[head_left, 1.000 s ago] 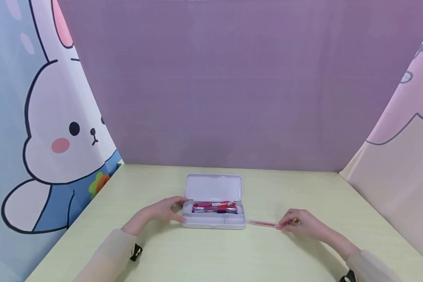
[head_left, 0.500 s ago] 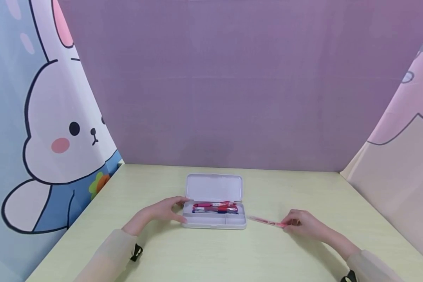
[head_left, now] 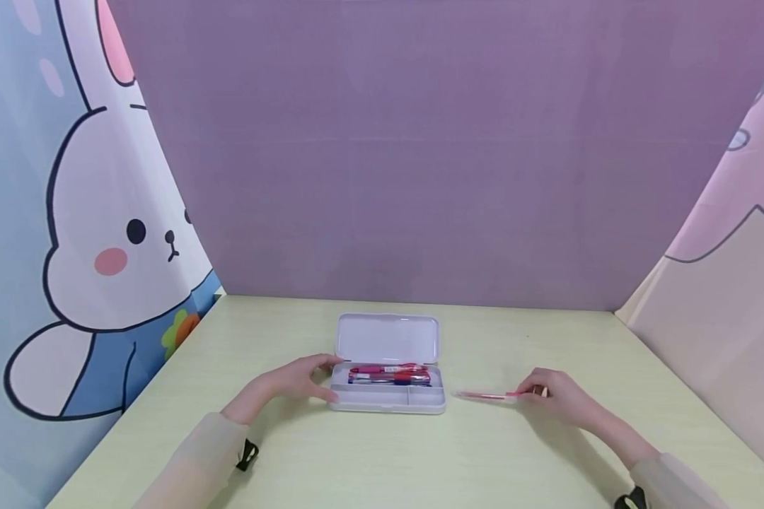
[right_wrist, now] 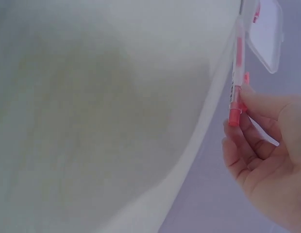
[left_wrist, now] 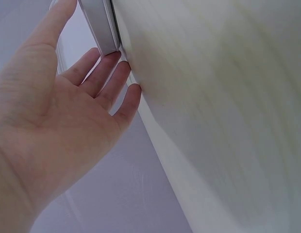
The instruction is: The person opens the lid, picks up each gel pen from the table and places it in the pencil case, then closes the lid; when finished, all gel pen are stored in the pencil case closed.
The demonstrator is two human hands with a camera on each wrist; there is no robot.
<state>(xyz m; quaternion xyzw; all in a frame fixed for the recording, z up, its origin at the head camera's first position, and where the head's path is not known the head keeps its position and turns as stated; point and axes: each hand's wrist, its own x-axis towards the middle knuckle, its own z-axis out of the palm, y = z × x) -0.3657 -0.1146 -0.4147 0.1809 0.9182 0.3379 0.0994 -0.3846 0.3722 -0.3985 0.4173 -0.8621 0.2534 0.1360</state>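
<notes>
A white pencil case (head_left: 371, 399) lies on the table with its lid (head_left: 387, 339) raised. Several pens (head_left: 388, 377) in red, pink and blue fill its rear compartment. My left hand (head_left: 298, 378) holds the case's left end, thumb at the front corner and fingers toward the back. In the left wrist view, those fingers touch the case's end wall (left_wrist: 99, 26). To the right of the case, my right hand (head_left: 557, 396) pinches a clear pen with red ends (head_left: 484, 396). Its tip points left at the case, and its red end (right_wrist: 234, 116) sits at my fingertips.
The pale wooden table (head_left: 382, 459) runs back to a purple cloth panel (head_left: 382, 155). A curtain with a rabbit print (head_left: 121, 283) hangs on the left, and a pink and cream curtain (head_left: 738, 297) on the right.
My right hand has drawn the pen slightly to the right, away from the case, and raised it a little. My left hand and the case have stayed in place.
</notes>
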